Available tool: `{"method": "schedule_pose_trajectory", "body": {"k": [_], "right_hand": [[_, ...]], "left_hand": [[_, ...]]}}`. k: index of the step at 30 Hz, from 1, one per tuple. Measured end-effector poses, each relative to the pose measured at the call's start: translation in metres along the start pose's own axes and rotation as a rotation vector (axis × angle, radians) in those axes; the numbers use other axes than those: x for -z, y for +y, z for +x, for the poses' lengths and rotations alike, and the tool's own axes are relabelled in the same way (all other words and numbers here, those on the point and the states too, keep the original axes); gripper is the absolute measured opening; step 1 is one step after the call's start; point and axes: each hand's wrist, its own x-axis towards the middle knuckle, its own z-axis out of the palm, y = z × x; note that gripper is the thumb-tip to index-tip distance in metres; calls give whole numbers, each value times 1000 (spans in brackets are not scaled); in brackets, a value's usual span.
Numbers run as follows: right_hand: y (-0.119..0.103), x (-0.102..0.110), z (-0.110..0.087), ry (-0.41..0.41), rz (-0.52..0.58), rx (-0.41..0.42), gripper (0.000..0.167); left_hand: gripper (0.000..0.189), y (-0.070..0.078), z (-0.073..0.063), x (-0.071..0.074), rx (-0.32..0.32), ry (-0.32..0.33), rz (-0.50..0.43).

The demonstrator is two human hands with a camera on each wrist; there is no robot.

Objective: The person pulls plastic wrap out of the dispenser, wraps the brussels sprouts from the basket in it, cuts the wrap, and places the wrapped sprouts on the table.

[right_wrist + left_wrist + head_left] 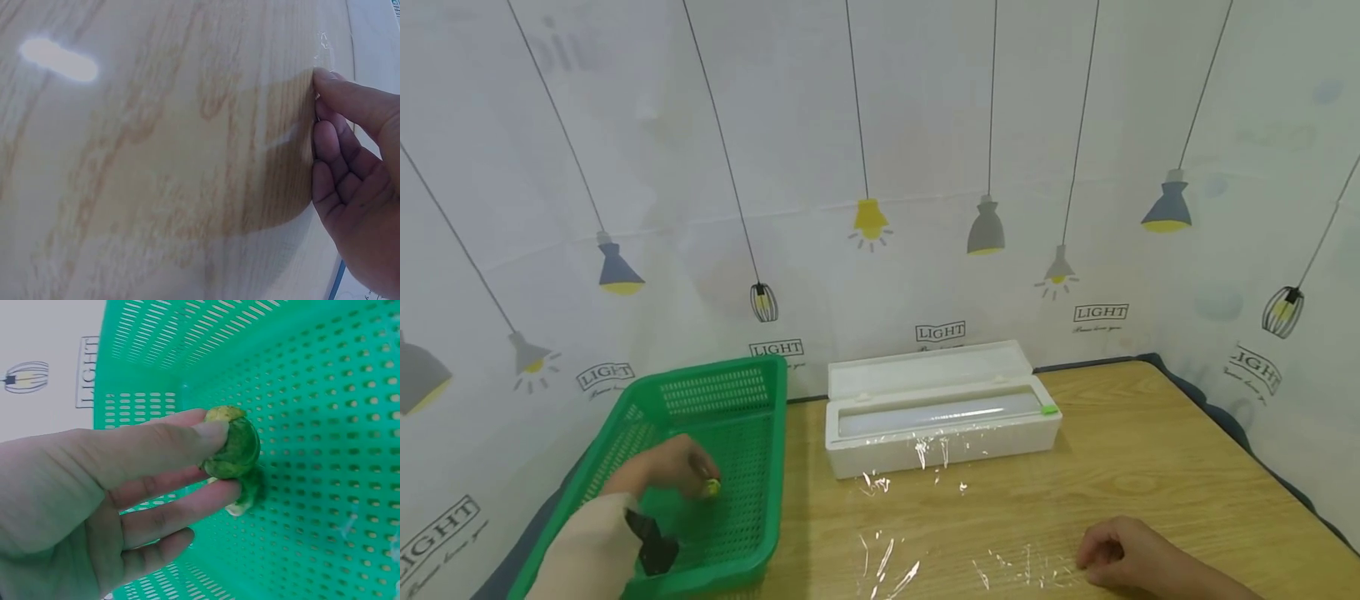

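In the left wrist view, my left hand (144, 469) pinches a Brussels sprout (240, 447) between thumb and fingers. A second Brussels sprout (250, 490) shows just behind it, partly covered by the fingers. Both are inside the green plastic basket (778, 467), with the hand low over its perforated floor. On the tabletop to the right, my right hand (1127, 554) has its fingers curled, thumb and forefinger meeting at the edge of clear cling film (891, 567). The film lies wrinkled and shiny across the wood, running from a white dispenser box (940, 450).
The dispenser's lid (932, 371) stands raised at the back, and a film roll (940, 414) lies inside. A green tab (1048, 409) sits at the box's right end. Behind the wooden table (1157, 442) hangs a lamp-printed curtain (925, 125).
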Motion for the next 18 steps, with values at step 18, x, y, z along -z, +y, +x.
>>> {"method": "schedule_pose_trajectory", "body": {"k": [18], "right_hand": [[-2, 2, 2, -31, 53, -8, 11]], "left_hand": [[29, 58, -25, 41, -231, 163, 178]]}}
